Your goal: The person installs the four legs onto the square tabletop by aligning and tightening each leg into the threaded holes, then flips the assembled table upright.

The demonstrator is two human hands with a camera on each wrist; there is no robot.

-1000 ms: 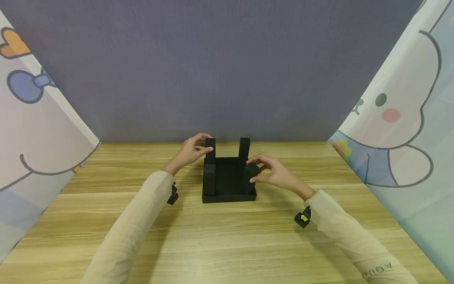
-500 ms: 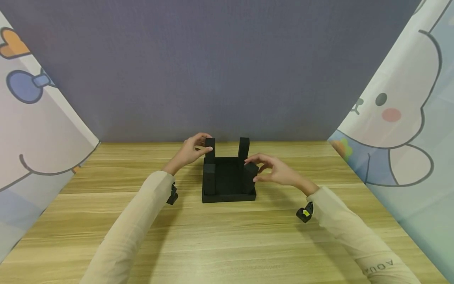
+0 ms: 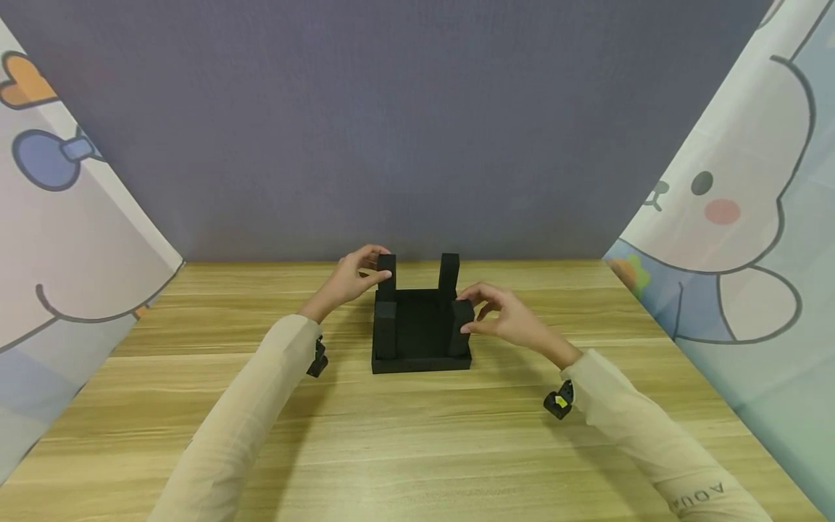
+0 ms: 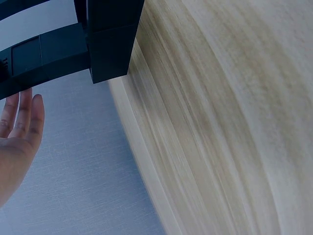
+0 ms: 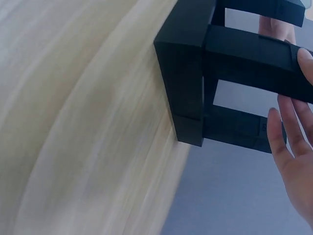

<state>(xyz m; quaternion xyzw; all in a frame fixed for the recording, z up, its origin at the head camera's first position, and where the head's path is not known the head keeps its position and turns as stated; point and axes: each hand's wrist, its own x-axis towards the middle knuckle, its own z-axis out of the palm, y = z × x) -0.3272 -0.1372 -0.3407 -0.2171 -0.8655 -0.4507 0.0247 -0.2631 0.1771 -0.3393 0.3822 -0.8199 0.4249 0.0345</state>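
Note:
A black square base (image 3: 420,365) with a raised rim lies on the table, and a black post stands up at each corner. My left hand (image 3: 355,279) pinches the upper end of the back left post (image 3: 387,279) between thumb and fingers. The front right post (image 3: 462,330) is held near its top by my right hand (image 3: 509,319), thumb on the near side. Nothing touches the front left post (image 3: 385,333) or the back right post (image 3: 449,274). In the right wrist view, the gripped post (image 5: 244,54) meets the base (image 5: 181,83); its joint is hard to make out.
The wood-grain table (image 3: 417,449) spreads around the base. A grey panel (image 3: 404,130) rises behind it, and printed cartoon cloths (image 3: 85,239) hang at both sides. Each wrist wears a small black camera (image 3: 559,401).
The front right post has turned slightly, so its top now sits squarer to the base. My right hand shifted a little on it, while my left hand stayed in place.

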